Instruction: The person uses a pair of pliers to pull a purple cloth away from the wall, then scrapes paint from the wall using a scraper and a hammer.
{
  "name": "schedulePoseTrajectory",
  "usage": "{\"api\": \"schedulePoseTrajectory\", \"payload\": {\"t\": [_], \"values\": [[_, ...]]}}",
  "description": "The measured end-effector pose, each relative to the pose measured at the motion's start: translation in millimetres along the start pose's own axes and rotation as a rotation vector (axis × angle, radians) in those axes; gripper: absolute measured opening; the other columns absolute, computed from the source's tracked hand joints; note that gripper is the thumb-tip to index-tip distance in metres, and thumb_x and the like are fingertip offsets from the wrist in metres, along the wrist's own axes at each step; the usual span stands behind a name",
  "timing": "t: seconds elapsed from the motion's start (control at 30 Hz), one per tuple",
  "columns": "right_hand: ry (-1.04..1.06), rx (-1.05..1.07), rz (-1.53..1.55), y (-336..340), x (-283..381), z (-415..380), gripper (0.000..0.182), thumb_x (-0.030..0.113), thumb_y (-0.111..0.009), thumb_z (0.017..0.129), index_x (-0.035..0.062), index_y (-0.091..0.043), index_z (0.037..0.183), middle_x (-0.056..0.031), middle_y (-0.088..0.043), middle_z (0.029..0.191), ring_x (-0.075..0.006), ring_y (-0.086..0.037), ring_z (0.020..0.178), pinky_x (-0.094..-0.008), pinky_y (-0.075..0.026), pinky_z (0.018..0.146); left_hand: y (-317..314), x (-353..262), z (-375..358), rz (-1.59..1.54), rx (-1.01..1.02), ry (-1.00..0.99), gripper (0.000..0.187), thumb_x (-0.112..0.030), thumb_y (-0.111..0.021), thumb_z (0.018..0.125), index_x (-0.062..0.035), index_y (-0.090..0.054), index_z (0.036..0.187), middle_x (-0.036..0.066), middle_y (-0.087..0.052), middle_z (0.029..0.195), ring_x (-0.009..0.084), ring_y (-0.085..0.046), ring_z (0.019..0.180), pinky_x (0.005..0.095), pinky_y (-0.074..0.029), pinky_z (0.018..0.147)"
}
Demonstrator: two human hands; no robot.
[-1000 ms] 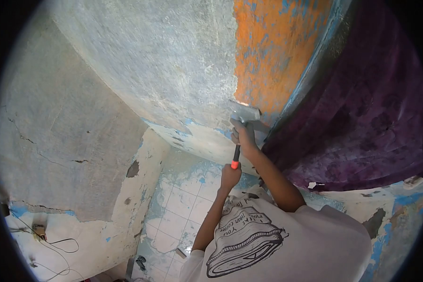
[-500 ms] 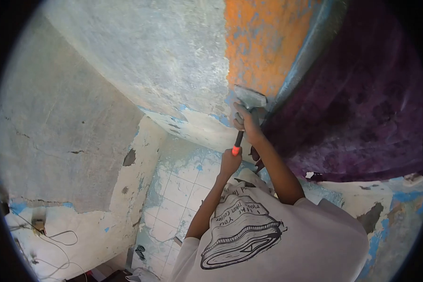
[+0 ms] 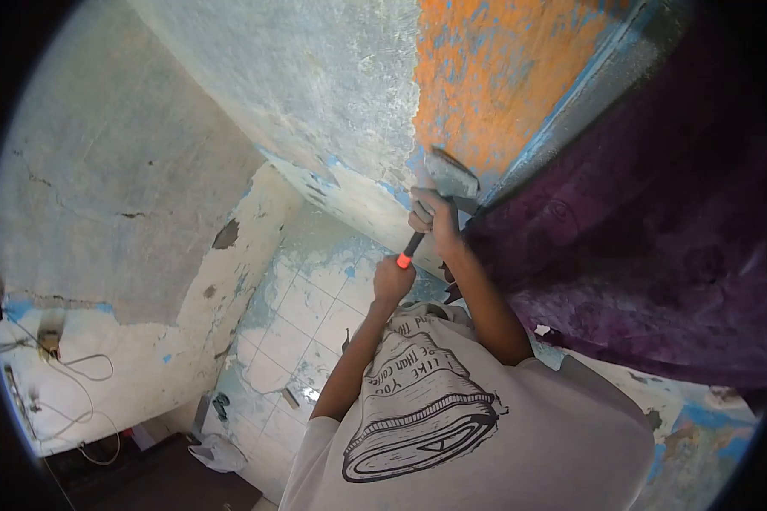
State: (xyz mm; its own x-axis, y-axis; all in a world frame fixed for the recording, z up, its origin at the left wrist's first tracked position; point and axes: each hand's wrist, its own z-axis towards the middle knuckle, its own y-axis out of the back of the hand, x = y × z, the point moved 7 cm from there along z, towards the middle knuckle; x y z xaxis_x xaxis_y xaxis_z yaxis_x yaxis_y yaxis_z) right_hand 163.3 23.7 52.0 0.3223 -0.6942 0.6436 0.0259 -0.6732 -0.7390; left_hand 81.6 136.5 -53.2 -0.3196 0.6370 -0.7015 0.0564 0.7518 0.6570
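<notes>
Holding a scraper [image 3: 413, 244] two-handed near the centre of the frame, slightly above the middle, with its wide blade [image 3: 454, 175] slanted across the lower end of the orange paint strip [image 3: 494, 85]. Reaching up and inward with the right forearm [image 3: 490, 302], from the lower right, and gripping high on the tool with the right hand [image 3: 435, 215], fingers curled and clamped just below the blade. Coming up from the lower left with the left forearm [image 3: 354, 353], nearly straight from sleeve to wrist, and making a fist of the left hand [image 3: 394, 279], clamped around the handle's lower part right at the orange-red band [image 3: 404, 261]. Hidden inside that fist: the handle's bottom end and most of the fingertips. Too blurred at the blade's edge to tell touching from hovering just off the wall. Covered at the bottom of the frame by the printed shirt [image 3: 537, 417], with creased, only partly legible lettering. Cut off by the dark round border: purple cloth [image 3: 622, 247] at right, dark tabletop [image 3: 170, 481] at lower left. Hard to make out: a small dark object [image 3: 221, 405] on the tiled floor [image 3: 285, 307], beside a whitish plastic bag [image 3: 217, 453].
</notes>
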Motion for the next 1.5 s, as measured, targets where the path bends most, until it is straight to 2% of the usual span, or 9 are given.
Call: {"api": "schedulePoseTrajectory", "payload": {"t": [0.17,0.23,0.4,0.63,0.8,1.03,1.13,1.3,1.5], "values": [[-0.096,-0.065,-0.07,25.9,-17.6,-8.5,0.03,0.014,-0.058,0.092,0.014,-0.04,0.067,0.0051,-0.026,0.048,-0.0074,-0.022,0.036,-0.0266,-0.017,0.039,-32.5,29.2,-17.4,0.004,0.002,0.127,0.031,-0.023,-0.061,0.08,0.0064,-0.067,0.086,0.032,-0.065,0.085,0.0468,-0.065,0.084,0.0525,-0.052,0.077],[-0.089,-0.171,-0.111,6.1,5.1,-15.2,0.03,0.013,-0.058,0.091,0.0138,-0.041,0.066,0.005,-0.026,0.047,-0.0079,-0.023,0.036,-0.027,-0.017,0.039,-9.5,-7.2,-22.8,-0.023,-0.009,0.072,0.029,-0.022,-0.062,0.079,0.0062,-0.067,0.083,0.032,-0.065,0.081,0.0472,-0.065,0.082,0.0517,-0.052,0.074],[-0.048,0.072,-0.077,-12.4,24.2,-1.4,0.035,0.013,-0.06,0.09,0.0152,-0.039,0.062,0.005,-0.028,0.047,-0.0076,-0.021,0.036,-0.0273,-0.015,0.04,9.0,-38.3,-7.0,-0.145,-0.099,-0.037,0.025,-0.018,-0.061,0.079,0.0065,-0.066,0.077,0.031,-0.062,0.071,0.0483,-0.063,0.077,0.0515,-0.05,0.068],[-0.177,-0.033,-0.068,46.9,-26.6,-11.3,0.029,0.013,-0.057,0.093,0.0131,-0.042,0.068,0.0055,-0.026,0.048,-0.0081,-0.023,0.036,-0.0267,-0.018,0.04,-48.9,23.6,-29.9,-0.064,-0.002,0.093,0.026,-0.02,-0.062,0.079,0.0047,-0.067,0.078,0.029,-0.064,0.074,0.0464,-0.065,0.076,0.0518,-0.05,0.067],[-0.147,0.054,-0.035,-15.5,27.7,-17.3,0.035,0.014,-0.059,0.092,0.0152,-0.038,0.064,0.0053,-0.029,0.047,-0.0074,-0.022,0.037,-0.0267,-0.017,0.04,9.8,-50.0,-39.0,-0.147,-0.129,-0.083,0.019,-0.017,-0.062,0.08,0.0012,-0.065,0.076,0.026,-0.063,0.071,0.0454,-0.063,0.071,0.0511,-0.049,0.061],[-0.17,-0.019,-0.034,43.8,-23.2,-25.1,0.036,0.016,-0.058,0.093,0.0166,-0.035,0.065,0.0053,-0.024,0.046,-0.0082,-0.021,0.036,-0.0274,-0.016,0.04,-70.2,37.2,-52.3,0.002,-0.027,0.073,0.028,-0.024,-0.059,0.086,0.0023,-0.067,0.082,0.029,-0.062,0.072,0.0469,-0.063,0.075,0.0512,-0.051,0.067],[-0.211,-0.164,-0.053,45.9,-22.0,-28.0,0.036,0.017,-0.058,0.093,0.0162,-0.035,0.066,0.005,-0.027,0.047,-0.0078,-0.022,0.036,-0.027,-0.018,0.039,-49.8,15.3,-63.9,-0.031,-0.015,0.05,0.027,-0.023,-0.06,0.085,0.0024,-0.067,0.082,0.029,-0.062,0.072,0.0471,-0.063,0.075,0.0519,-0.05,0.065],[-0.095,0.085,-0.075,-20.7,32.9,-22.1,0.037,0.02,-0.056,0.094,0.0179,-0.036,0.063,0.0057,-0.024,0.046,-0.0074,-0.02,0.036,-0.0268,-0.016,0.04,12.2,-52.7,-47.6,-0.141,-0.064,-0.119,0.024,-0.021,-0.061,0.084,0.0017,-0.065,0.08,0.029,-0.061,0.072,0.0471,-0.062,0.075,0.0529,-0.048,0.062],[-0.172,-0.05,-0.082,50.2,-31.7,-25.0,0.042,0.02,-0.056,0.093,0.018,-0.031,0.06,0.0057,-0.021,0.046,-0.0087,-0.019,0.037,-0.0284,-0.016,0.041,-52.1,43.2,-42.7,0.013,0.034,0.024,0.028,-0.029,-0.064,0.083,-0.0015,-0.068,0.079,0.03,-0.065,0.078,0.0475,-0.065,0.074,0.053,-0.052,0.067]]}}
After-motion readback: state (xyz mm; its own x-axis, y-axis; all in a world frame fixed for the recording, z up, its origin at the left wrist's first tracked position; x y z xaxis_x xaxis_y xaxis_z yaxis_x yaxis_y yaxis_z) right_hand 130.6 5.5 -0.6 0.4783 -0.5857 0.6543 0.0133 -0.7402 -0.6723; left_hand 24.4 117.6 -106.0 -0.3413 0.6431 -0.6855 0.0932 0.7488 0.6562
